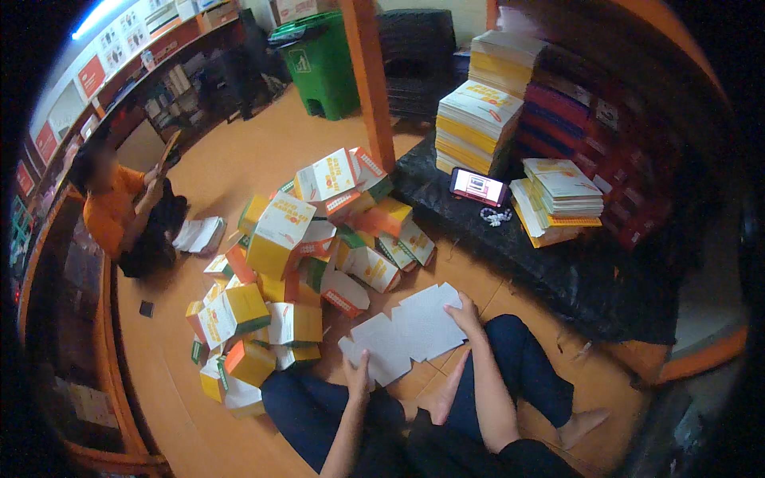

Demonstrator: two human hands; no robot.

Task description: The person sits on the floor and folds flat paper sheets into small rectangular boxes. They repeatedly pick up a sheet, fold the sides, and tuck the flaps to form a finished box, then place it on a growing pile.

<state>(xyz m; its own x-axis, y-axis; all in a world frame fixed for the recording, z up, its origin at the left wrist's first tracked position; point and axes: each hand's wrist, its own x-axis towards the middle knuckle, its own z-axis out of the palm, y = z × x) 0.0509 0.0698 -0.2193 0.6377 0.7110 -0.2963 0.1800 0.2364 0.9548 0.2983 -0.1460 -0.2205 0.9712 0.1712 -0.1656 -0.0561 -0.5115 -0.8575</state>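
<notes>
- White carton sheet (406, 331): positioned above the floor in front of the person's crossed legs, spread flat, notched along its edges; the face turned up is plain white.
- Left hand (358, 373): grips the near left end of the sheet, thumb on the upper face; the fingers beneath are hidden.
- Right hand (465, 315): grips the right end, thumb on top, fingers closed around the edge and partly concealed.
- Folded cartons (283, 221): heaped on the floor beyond and left of the sheet; white panels bear yellow-orange lettering, side panels are yellow, orange or green, some with small printed rows.
- Tall sheet stack (478, 111): on a black-covered platform (542, 263) to the right; the top sheet carries the same yellow-orange lettering.
- Short sheet stack (564, 189): nearer on the platform, beside a phone (478, 186) with a lit screen and a beaded bracelet (496, 216).
- Green bin (323, 72): behind the heap, marked with a pale pictogram.
- Co-worker (119, 207): seated at left, orange top.
</notes>
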